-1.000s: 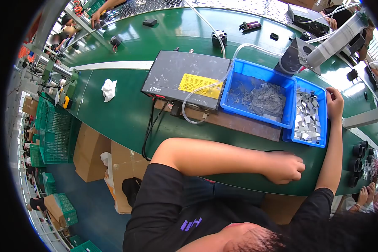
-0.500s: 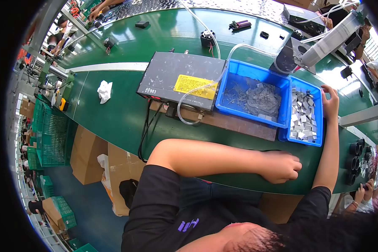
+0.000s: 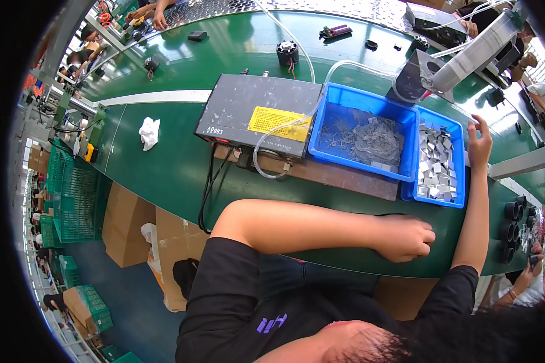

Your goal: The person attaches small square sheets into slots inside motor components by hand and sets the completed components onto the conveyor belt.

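Observation:
My left hand (image 3: 407, 238) is a closed fist low over the green table (image 3: 181, 181), in front of the blue trays; what it holds, if anything, is hidden. On the right, my right hand (image 3: 479, 143) is raised beside the smaller blue tray (image 3: 459, 197), its fingers apart and nothing visible between them. Small silvery metal pieces (image 3: 437, 162) fill that tray. The larger blue tray (image 3: 357, 169) adjoins it and holds grey shavings or thin scraps (image 3: 378, 142).
A grey control box (image 3: 257, 112) with cables and a clear tube stands left of the trays. Behind them is a dark bracket with a clear cylinder (image 3: 472, 57). Black rings (image 3: 512, 212) stand at the right. White crumpled tissue (image 3: 149, 133) lies at the left. Other people work around.
The view has shifted slightly, so the trays and box appear further left. My right hand has come away from the smaller tray's right rim and its fingers have spread. My left fist keeps its pose.

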Action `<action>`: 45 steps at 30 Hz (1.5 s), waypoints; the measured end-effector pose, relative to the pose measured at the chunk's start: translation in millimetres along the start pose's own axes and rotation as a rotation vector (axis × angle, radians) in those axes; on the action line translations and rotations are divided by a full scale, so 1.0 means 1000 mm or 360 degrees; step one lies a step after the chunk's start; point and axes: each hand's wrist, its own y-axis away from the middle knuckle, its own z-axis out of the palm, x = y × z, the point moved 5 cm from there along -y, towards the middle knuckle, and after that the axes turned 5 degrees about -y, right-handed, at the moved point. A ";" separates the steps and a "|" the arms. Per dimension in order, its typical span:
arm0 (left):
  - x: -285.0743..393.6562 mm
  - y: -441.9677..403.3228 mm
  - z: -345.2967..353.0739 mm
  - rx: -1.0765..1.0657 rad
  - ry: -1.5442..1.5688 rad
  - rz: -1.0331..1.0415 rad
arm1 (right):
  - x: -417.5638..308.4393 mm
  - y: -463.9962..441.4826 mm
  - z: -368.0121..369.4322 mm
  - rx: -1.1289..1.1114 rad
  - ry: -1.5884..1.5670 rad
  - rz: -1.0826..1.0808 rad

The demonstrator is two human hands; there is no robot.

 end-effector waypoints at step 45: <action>0.001 0.000 -0.004 -0.0008 0.0004 -0.0014 | 0.003 0.001 0.000 0.0018 -0.0123 0.0017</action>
